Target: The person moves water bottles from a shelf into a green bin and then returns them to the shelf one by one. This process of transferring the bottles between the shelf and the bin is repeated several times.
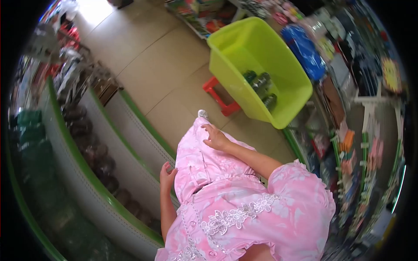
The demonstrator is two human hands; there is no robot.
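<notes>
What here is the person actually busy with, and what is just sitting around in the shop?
In hand: left hand against the shelf edge; right hand resting on the pink dress.

Lying about: green tub holding bottles, red stool, dark jars on the shelf.

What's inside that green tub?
A few dark bottles lie at the bottom of the green tub. The near wall hides part of the bottom.

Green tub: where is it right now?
In the head view, the green tub sits upper centre-right on a red stool in the aisle, dark bottles inside, just beyond the right hand and next to the right-side shelves.
</notes>
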